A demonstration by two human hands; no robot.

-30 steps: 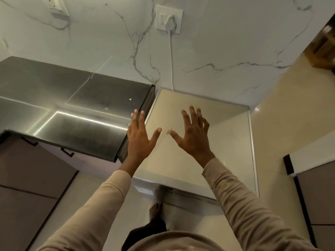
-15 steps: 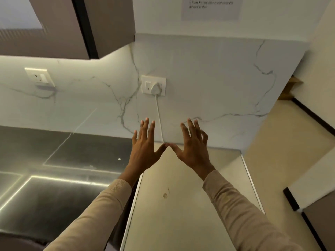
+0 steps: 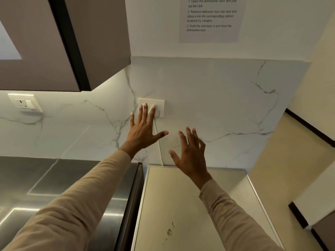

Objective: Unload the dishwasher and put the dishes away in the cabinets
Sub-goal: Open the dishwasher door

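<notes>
Both arms wear long sleeves of one plain garment in a warm beige-tan. The left sleeve [image 3: 72,214] is a soft, fine knit of even colour, with shallow creases running along its length and a paler tone where the light falls on it. The right sleeve [image 3: 235,223] is the same cloth and shade, with gentle folds gathered toward the wrist. Each ends in a snug band, the left cuff [image 3: 123,157] and the right cuff [image 3: 208,189], both of the sleeve's own colour. Beyond them the left grip [image 3: 143,131] and the right grip [image 3: 190,156] are bare.
</notes>
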